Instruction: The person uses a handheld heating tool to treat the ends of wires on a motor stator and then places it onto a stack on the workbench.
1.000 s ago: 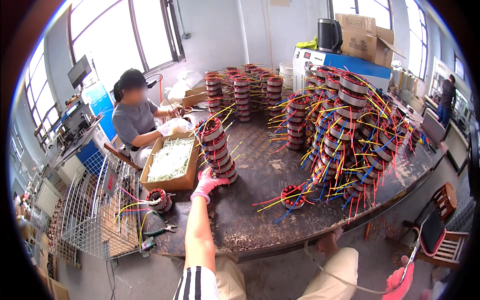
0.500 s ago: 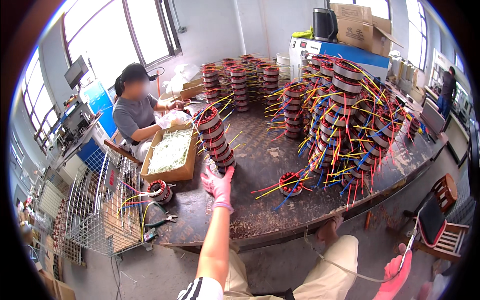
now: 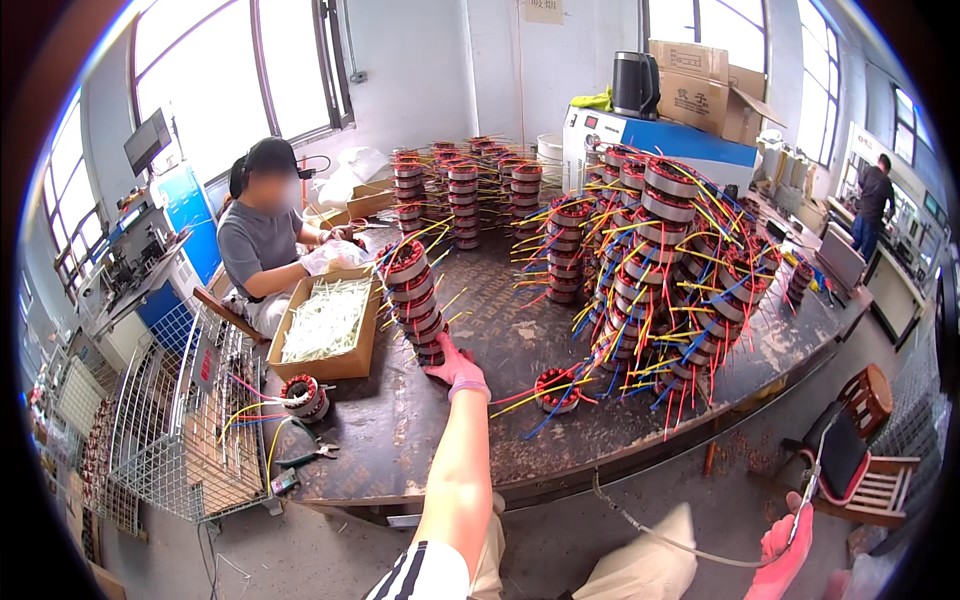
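Note:
My left hand [image 3: 461, 368], in a pink glove, reaches across the dark table to a leaning stack of motor stators [image 3: 412, 295]. Its fingers and thumb curl round the bottom stator of that stack. Red, yellow and blue leads stick out from the rings. Low at the right, away from the table, my right hand [image 3: 779, 555] is closed round a slim metal pen-like tool [image 3: 815, 468] with a thin hose [image 3: 690, 547] trailing from it. A single stator [image 3: 557, 390] lies to the right of my left hand. Another stator [image 3: 304, 397] with pale-sleeved leads sits at the left edge.
Tall stator stacks [image 3: 640, 270] crowd the table's right side; more stand at the back. A carton of pale sleeves [image 3: 350, 362] and pliers [image 3: 312, 455] lie at left. A co-worker [image 3: 262, 230] sits beyond. A wire cart [image 3: 190, 430] and wooden chair [image 3: 870, 480] flank the table.
My left hand has gone from spread fingers in front of the stack's base to curling round it from the right. The view has shifted slightly. My right hand still holds the tool.

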Demonstrator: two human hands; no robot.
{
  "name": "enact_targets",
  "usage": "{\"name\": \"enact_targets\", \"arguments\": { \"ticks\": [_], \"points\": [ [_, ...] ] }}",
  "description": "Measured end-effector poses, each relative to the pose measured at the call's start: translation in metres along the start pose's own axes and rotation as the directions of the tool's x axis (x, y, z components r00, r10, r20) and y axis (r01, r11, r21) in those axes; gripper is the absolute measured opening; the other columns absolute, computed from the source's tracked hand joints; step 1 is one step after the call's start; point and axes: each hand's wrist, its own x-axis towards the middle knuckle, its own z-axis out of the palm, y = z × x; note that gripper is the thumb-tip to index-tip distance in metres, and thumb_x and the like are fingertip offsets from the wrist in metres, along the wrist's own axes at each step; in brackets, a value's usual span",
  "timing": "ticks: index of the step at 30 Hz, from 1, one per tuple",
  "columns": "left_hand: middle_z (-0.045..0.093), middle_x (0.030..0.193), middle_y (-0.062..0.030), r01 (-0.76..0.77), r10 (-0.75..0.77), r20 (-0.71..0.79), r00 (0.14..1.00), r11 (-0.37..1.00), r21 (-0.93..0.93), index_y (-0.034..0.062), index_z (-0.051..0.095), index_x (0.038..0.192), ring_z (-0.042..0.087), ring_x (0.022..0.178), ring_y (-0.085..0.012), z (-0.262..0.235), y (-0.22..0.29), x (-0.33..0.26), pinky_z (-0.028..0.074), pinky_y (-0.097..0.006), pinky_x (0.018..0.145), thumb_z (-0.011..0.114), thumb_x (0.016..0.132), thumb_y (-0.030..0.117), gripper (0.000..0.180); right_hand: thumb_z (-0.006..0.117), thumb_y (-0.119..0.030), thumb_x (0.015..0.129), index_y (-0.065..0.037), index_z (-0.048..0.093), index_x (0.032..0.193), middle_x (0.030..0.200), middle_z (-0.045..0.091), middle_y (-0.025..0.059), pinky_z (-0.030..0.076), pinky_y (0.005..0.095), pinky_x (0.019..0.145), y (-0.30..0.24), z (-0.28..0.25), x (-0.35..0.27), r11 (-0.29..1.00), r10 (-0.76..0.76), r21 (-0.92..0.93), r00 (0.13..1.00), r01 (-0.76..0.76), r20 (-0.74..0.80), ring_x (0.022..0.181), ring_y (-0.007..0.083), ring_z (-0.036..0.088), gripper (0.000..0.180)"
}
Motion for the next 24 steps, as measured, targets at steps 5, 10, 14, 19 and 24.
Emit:
{"name": "enact_targets", "arguments": {
  "ticks": [5, 10, 14, 19, 24],
  "points": [
    [0.051, 0.123, -0.0055, -0.092, 0.09, -0.049, 0.995, 0.995, -0.026, 0.0426, -0.003, 0.147, 0.056, 0.09, -0.0267, 0.01, -0.016, -0.004, 0.055, -0.044, 0.068, 0.083, 0.069, 0.042, 0.116, 0.043, -0.028, 0.101, 0.004, 0.054, 0.111, 0.057, 0.025, -0.0048, 0.019, 0.0229, 0.046, -0.031, 0.049, 0.019, 0.995, 0.008, -0.096, 0.986, -0.024, -0.168, 0.049, 0.0055, 0.023, 0.035],
    [0.052, 0.118, -0.0086, -0.144, 0.143, -0.064, 0.988, 0.99, -0.011, 0.04, -0.006, 0.147, 0.057, 0.079, -0.0271, 0.008, -0.012, 0.005, 0.054, -0.042, 0.067, 0.081, 0.074, 0.037, 0.114, 0.042, -0.033, 0.101, -0.015, 0.032, 0.064, 0.056, 0.022, -0.0043, 0.019, 0.0259, 0.047, -0.039, 0.036, 0.079, 0.998, 0.011, -0.05, 0.975, -0.023, -0.223, 0.048, 0.0084, 0.022, 0.043],
    [0.054, 0.114, -0.0094, -0.157, 0.16, -0.049, 0.986, 0.986, 0.05, 0.0378, -0.004, 0.148, 0.057, 0.076, -0.0265, 0.01, -0.003, 0.023, 0.054, -0.043, 0.068, 0.079, 0.075, 0.032, 0.11, 0.04, -0.034, 0.102, -0.016, 0.03, 0.062, 0.056, 0.022, -0.004, 0.02, 0.0266, 0.048, -0.047, 0.045, 0.112, 0.997, 0.008, -0.067, 0.966, -0.026, -0.258, 0.049, 0.0097, 0.022, 0.044],
    [0.052, 0.121, -0.0079, -0.048, 0.045, 0.032, 0.998, 0.995, 0.086, 0.039, 0.001, 0.147, 0.059, 0.084, -0.0284, 0.014, 0.009, 0.053, 0.057, -0.045, 0.064, 0.078, 0.075, 0.031, 0.106, 0.04, -0.033, 0.102, -0.016, 0.032, 0.063, 0.054, 0.024, -0.0027, 0.02, 0.0277, 0.048, -0.063, 0.044, 0.149, 0.997, 0.072, 0.014, 0.956, -0.071, -0.284, 0.049, 0.0101, 0.024, 0.043],
    [0.045, 0.131, -0.0058, 0.012, -0.023, 0.083, 0.996, 0.992, 0.129, 0.0393, -0.006, 0.148, 0.059, 0.091, -0.0304, 0.027, 0.016, 0.083, 0.058, -0.047, 0.066, 0.077, 0.075, 0.035, 0.11, 0.042, -0.031, 0.101, -0.014, 0.044, 0.069, 0.055, 0.027, -0.0048, 0.021, 0.0259, 0.047, -0.076, 0.058, 0.167, 1.0, 0.026, 0.001, 0.985, -0.026, -0.172, 0.045, 0.0088, 0.022, 0.036]
  ]
}}
